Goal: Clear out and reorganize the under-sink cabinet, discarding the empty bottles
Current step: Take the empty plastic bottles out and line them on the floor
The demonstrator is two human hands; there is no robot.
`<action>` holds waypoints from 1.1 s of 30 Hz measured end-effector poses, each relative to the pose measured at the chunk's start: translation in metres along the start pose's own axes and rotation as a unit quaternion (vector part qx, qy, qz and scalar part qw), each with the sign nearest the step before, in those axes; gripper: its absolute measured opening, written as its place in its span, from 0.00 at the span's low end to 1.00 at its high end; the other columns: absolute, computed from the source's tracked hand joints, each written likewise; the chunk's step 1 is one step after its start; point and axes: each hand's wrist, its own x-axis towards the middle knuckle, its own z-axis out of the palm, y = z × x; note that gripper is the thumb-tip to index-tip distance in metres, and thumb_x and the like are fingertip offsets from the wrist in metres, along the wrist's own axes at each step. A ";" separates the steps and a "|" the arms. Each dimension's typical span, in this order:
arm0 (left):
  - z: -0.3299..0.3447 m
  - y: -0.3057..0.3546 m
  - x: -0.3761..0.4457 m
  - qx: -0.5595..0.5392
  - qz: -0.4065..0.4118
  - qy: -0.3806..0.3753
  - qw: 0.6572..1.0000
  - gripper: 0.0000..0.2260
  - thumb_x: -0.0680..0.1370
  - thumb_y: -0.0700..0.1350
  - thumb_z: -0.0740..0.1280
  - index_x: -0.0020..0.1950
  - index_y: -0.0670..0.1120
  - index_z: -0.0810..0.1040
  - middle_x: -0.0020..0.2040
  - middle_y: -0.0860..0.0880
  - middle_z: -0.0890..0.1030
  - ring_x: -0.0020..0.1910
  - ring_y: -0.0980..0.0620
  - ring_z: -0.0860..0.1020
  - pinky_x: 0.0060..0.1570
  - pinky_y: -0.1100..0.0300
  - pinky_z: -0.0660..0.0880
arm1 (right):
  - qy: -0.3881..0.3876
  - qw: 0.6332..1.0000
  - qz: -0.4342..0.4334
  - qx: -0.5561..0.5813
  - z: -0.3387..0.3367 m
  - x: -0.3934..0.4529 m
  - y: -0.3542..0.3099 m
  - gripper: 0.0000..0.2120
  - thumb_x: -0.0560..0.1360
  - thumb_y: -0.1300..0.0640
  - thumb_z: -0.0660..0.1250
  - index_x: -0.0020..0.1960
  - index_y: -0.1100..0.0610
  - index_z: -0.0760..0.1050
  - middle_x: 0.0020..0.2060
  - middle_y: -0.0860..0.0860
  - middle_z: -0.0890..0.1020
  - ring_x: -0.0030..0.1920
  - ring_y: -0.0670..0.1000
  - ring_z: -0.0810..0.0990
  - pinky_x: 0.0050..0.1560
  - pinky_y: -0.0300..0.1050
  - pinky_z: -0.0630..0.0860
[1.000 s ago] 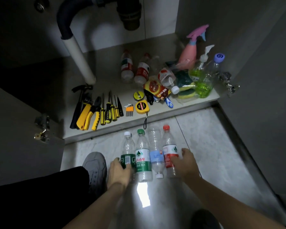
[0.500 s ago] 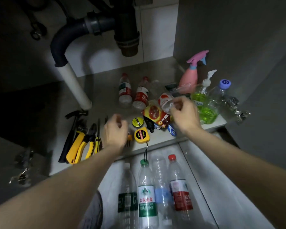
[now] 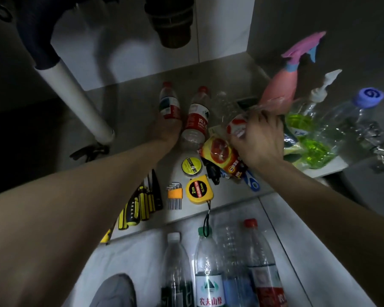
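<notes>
While four bottles [image 3: 211, 269] wait lower centre, left hand [image 3: 167, 129] grips another bottle, right hand [image 3: 258, 138] clutches a third; more remain.

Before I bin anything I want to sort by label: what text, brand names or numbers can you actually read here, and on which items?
"2m" and "12.5mm": yellow tape measure.
"农夫山泉": green-capped bottle on the floor.
"农夫", partly readable: red-label bottle in the cabinet.
A swirl mark like "9": purple cap.
Too blurred or small: round yellow tape roll, snack packet, bottle in the right hand, the other floor bottles.
</notes>
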 end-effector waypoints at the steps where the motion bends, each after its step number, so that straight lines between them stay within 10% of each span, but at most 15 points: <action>1: 0.002 -0.002 -0.002 -0.022 0.004 0.012 1.000 0.19 0.80 0.46 0.66 0.70 0.45 0.70 0.56 0.50 0.76 0.55 0.50 0.76 0.51 0.58 0.70 | -0.001 1.000 -0.002 0.003 0.000 -0.003 0.001 0.31 0.77 0.35 0.63 0.64 0.61 0.73 0.62 0.60 0.78 0.65 0.60 0.72 0.69 0.56 0.65; 10: -0.026 -0.010 -0.062 -0.124 0.002 0.111 0.986 0.26 0.81 0.52 0.63 0.77 0.48 0.61 0.63 0.45 0.75 0.63 0.43 0.75 0.55 0.55 0.69 | 0.069 0.951 0.037 0.300 -0.037 -0.053 -0.012 0.30 0.76 0.42 0.68 0.71 0.53 0.64 0.64 0.52 0.71 0.53 0.49 0.75 0.48 0.44 0.70; 18: -0.049 -0.046 -0.192 -0.042 0.102 0.117 0.987 0.28 0.83 0.55 0.57 0.80 0.50 0.52 0.74 0.45 0.65 0.70 0.49 0.66 0.64 0.58 0.58 | -0.040 0.965 -0.028 0.257 -0.063 -0.142 0.022 0.31 0.78 0.38 0.64 0.75 0.46 0.57 0.65 0.45 0.66 0.42 0.39 0.75 0.38 0.41 0.73; 26: -0.049 -0.131 -0.336 0.003 0.142 0.000 0.990 0.27 0.80 0.67 0.53 0.75 0.71 0.44 0.69 0.64 0.62 0.65 0.54 0.70 0.63 0.47 0.69 | -0.133 0.959 0.085 0.238 -0.062 -0.260 0.085 0.30 0.74 0.36 0.63 0.71 0.43 0.59 0.64 0.42 0.69 0.50 0.48 0.79 0.46 0.47 0.76; 33: -0.053 -0.207 -0.396 0.066 0.091 0.014 0.994 0.26 0.82 0.57 0.57 0.78 0.61 0.50 0.72 0.56 0.62 0.71 0.53 0.65 0.67 0.56 0.62 | -0.212 0.919 0.277 0.185 -0.031 -0.303 0.115 0.32 0.79 0.41 0.64 0.76 0.54 0.58 0.70 0.56 0.67 0.59 0.59 0.77 0.57 0.53 0.76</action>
